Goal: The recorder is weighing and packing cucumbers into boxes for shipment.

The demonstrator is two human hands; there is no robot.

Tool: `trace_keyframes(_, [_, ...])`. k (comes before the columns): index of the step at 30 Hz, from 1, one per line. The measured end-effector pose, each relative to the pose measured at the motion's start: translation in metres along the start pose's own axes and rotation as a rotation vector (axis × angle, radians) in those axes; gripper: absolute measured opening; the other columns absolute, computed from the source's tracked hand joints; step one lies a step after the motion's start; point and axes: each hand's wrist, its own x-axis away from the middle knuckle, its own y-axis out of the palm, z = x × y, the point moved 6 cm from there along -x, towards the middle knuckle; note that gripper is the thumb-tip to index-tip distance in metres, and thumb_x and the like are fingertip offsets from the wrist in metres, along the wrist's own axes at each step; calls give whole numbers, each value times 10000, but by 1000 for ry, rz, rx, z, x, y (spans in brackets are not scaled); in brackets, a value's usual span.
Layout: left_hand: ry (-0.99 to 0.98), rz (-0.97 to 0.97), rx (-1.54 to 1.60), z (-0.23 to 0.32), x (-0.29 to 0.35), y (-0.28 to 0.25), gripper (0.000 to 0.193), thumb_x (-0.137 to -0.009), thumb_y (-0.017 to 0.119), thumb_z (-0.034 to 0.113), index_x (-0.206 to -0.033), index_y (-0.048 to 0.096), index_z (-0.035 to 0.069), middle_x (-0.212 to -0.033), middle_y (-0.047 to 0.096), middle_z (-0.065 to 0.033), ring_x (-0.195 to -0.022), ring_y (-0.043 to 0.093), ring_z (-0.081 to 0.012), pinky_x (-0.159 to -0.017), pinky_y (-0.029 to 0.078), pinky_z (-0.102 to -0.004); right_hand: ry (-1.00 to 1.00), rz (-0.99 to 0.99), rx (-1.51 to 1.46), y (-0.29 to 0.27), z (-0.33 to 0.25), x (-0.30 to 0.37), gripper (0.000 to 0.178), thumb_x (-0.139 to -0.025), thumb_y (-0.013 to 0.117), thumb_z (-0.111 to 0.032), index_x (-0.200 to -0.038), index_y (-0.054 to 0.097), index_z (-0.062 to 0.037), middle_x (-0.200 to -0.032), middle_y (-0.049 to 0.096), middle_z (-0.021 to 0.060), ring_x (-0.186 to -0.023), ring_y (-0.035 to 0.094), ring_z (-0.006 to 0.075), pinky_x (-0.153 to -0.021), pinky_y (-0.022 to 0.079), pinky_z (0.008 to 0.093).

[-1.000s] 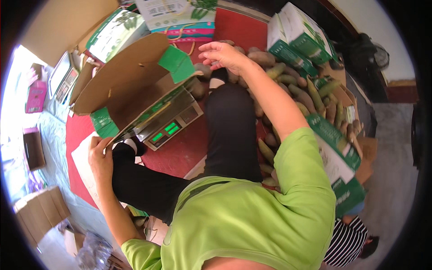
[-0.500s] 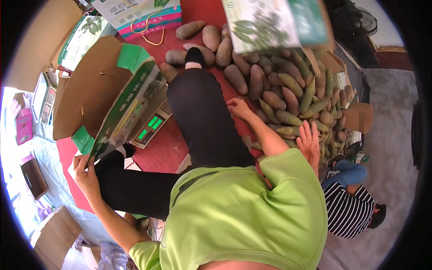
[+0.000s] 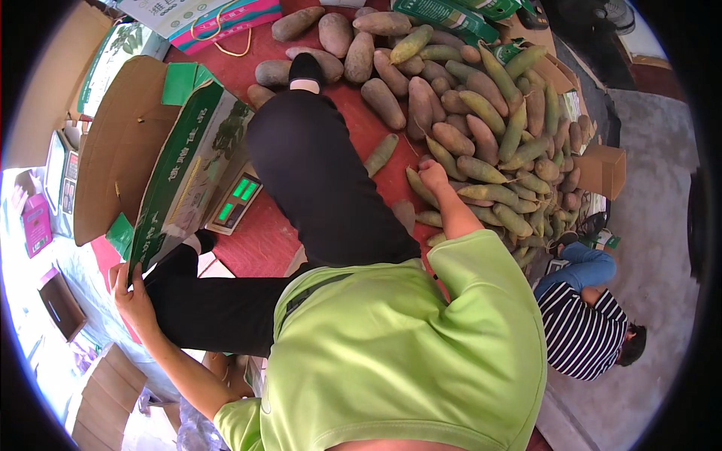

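Observation:
My left hand grips the lower near corner of an open cardboard box with a green printed side. The box hides part of a scale with a lit green display. My right hand is curled closed at the left edge of a heap of long green and brownish radishes. What its fingers hold, if anything, is hidden. One green radish lies apart on the red cloth, between my knee and that hand.
Colourful gift boxes with a rope handle stand at the upper left. Green printed boxes lie beyond the heap. A person in a striped top sits low at the right. Small cartons lie at the far left.
My right hand has moved right to the heap and closed, and a green radish shows near its former place. The printed box over the heap and another raised hand have left the view.

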Motion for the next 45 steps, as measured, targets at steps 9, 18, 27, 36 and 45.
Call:
trace_keyframes(9, [-16,8,-12,-6,1,-1,121,-816,647,-4,-936,639,-20,-900,595,-91,-822,572,-224,-758,445,-305,-16,169,553,-79,-14,42,320,-790,584,-103,-1108,569,-143,-1200,550,97,-1138,520,296,-848,474,448])
trace_keyframes(18, [-7,52,-32,12,-1,-3,159,-800,646,-13,-958,640,-4,-856,577,-96,-799,569,-230,-722,445,-310,-143,325,753,-113,22,19,309,-868,512,-132,-1170,519,-199,-1154,532,2,-1104,502,224,-860,426,468])
trace_keyframes(27, [-52,36,-52,39,-6,-5,185,-787,672,25,-969,664,55,-851,582,-84,-801,591,-235,-726,465,-314,-79,117,923,-119,11,14,388,-782,659,-111,-1131,502,-175,-1177,515,9,-1134,500,230,-870,446,471])
trace_keyframes(36, [-34,-26,-93,43,-9,-5,139,-801,657,51,-939,668,55,-854,593,-84,-767,617,-274,-693,476,-351,-171,352,297,-165,-19,34,668,-642,779,-80,-1238,481,-128,-1210,554,86,-1091,544,314,-882,445,457])
trace_keyframes(45, [-20,-25,15,37,-8,-6,98,-797,657,47,-894,671,45,-818,590,-78,-754,619,-256,-673,476,-325,-585,297,-823,-242,-197,54,510,-798,705,-30,-1242,458,23,-1195,534,106,-1099,522,194,-959,412,309])
